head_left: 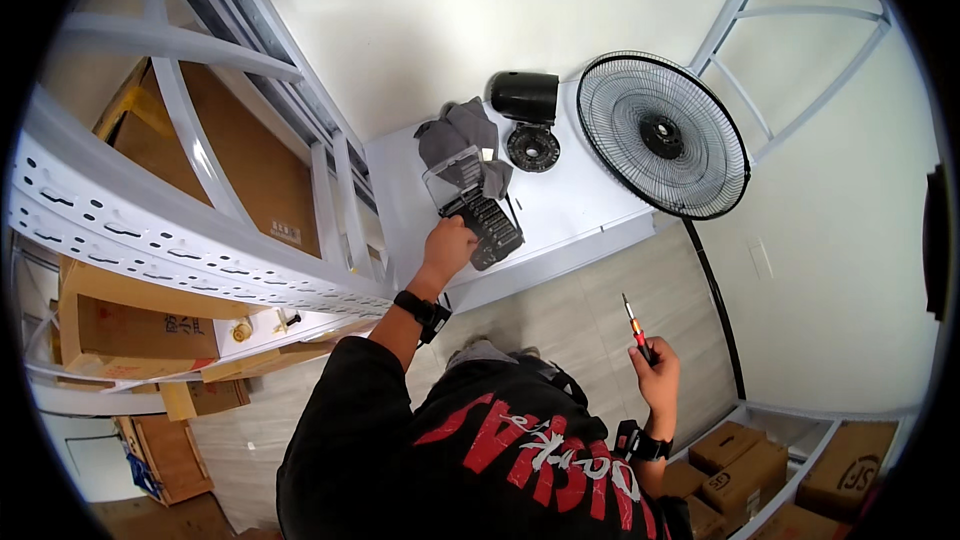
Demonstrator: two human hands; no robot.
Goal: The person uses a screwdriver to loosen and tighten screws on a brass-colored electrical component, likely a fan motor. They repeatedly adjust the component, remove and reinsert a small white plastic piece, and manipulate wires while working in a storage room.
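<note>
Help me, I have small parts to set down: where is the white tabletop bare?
Bare: the white tabletop between the tool case and fan guard, barring small dark bits; also a left strip between the rack and grey cloth. Crowded: the back middle, with cloth, black cylinder and round part; the left hand is at the case.

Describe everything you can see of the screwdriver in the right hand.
The screwdriver is slim, with a thin metallic-looking shaft, a glossy red-orange section and a darker end partly hidden by the right hand gripping it. In the picture it slants up and slightly left, over the floor, its tip touching nothing visible. The tip's shape is too small to tell.
</note>
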